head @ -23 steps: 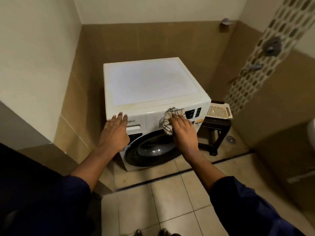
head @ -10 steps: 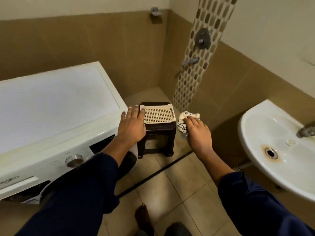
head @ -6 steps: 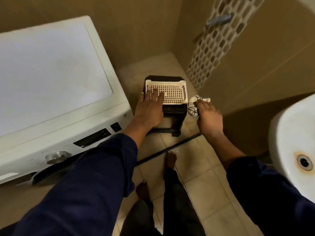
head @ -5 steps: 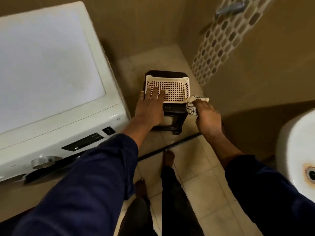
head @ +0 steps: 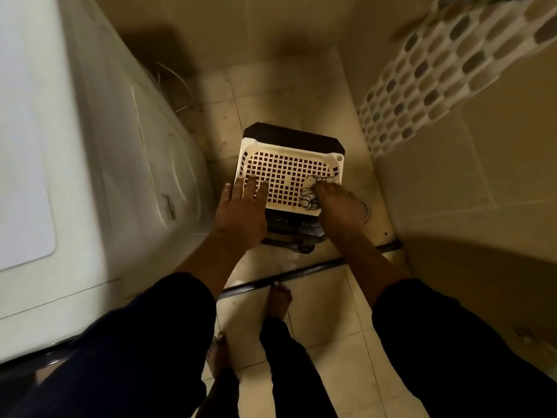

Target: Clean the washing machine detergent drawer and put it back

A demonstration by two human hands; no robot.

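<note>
Although the washer (head: 90,146) fills the left of the view, only its top and side show; the drawer is not in sight, so its place and condition cannot be confirmed. Beside the washer a dark stool (head: 289,136) stands on the tiled floor (head: 325,312), carrying a white basket (head: 286,147) with a perforated base. Judged step: setting the cloth down in the basket. To do it well, steady the basket at its near left rim, lower the cloth fully inside the walls before letting go, and avoid pushing the basket off the stool. Pose: the left hand (head: 241,212) lies palm down, fingers straight, tips on the near left rim, gripping nothing; the right hand (head: 340,206) curls its fingers over a checked cloth (head: 309,195), pressed into the basket's near right corner
</note>
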